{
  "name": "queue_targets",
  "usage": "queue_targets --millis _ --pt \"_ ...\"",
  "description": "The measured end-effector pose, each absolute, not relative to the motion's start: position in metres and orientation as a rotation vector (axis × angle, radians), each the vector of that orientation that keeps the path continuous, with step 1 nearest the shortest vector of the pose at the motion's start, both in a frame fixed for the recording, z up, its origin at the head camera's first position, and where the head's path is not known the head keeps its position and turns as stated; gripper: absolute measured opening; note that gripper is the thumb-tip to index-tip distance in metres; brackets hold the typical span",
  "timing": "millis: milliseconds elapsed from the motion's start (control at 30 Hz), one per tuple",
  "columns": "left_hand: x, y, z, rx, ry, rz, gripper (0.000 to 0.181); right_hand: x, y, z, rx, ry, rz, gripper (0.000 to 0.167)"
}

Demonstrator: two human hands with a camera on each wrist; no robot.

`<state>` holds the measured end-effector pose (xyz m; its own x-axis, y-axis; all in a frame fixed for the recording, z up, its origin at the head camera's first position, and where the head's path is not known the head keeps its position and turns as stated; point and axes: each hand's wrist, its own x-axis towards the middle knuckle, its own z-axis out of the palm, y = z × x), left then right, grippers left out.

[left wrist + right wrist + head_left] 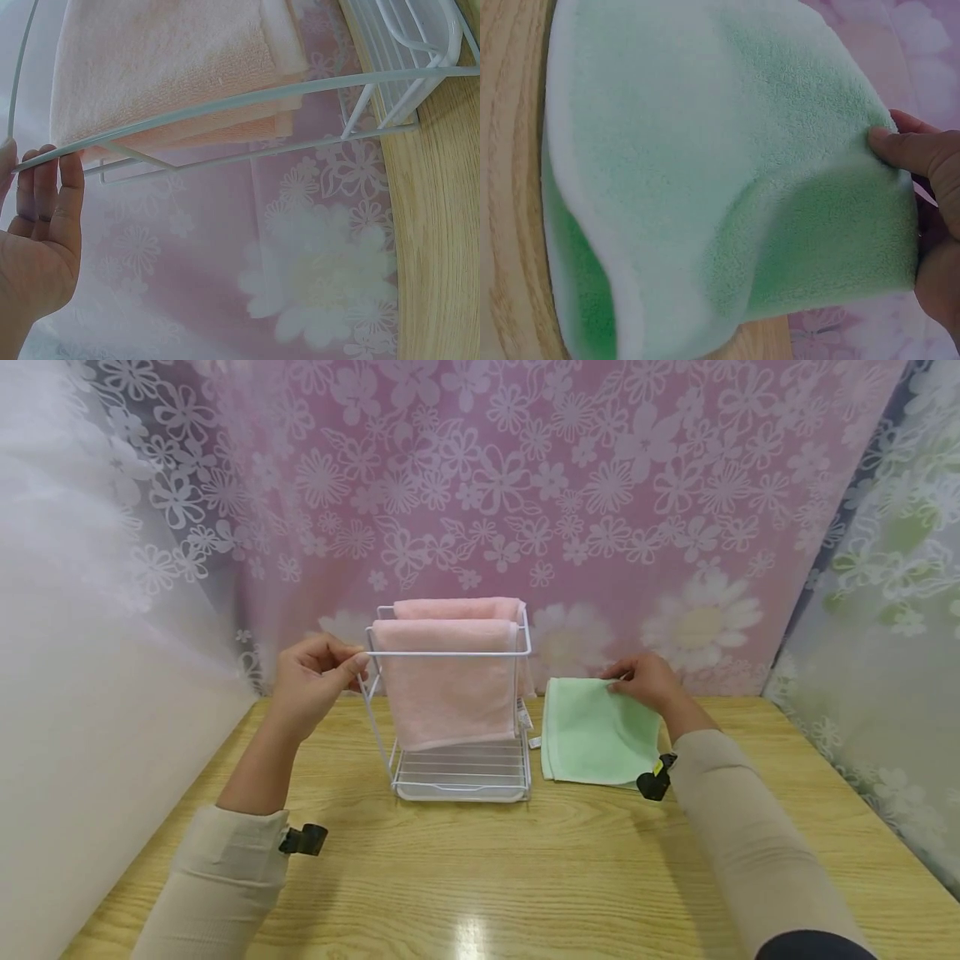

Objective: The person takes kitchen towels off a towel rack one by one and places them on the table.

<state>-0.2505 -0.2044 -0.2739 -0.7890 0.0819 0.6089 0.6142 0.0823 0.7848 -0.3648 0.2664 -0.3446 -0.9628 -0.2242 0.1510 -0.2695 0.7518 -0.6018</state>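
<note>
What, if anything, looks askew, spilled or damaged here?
Only a slight slant: in the head view, the front hem of the pink cloth hangs lower at its left end, unlike the level top bar of the white rack. No spill or damage shows.

A pink floral curtain [495, 468] hangs behind a glossy wood-grain table [405, 877].

The right hand [941, 161] pinches a folded green towel [667, 150]; wood-grained worktop [510, 187] shows past the towel's side farthest from the hand.
</note>
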Motion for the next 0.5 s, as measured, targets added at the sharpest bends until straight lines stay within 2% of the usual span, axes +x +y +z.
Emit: queue_targets --millis 300,500 --pt "-0.251 -0.204 -0.273 -0.688 -1.951 -1.753 0.012 -0.377 0.261 -0.365 0.598 -2.8 0.866 0.016" --pt "-0.251 -0.204 -0.274 -0.688 -1.95 -1.761 0.011 -0.378 0.253 -0.373 0.612 -2.754 0.876 0.017"
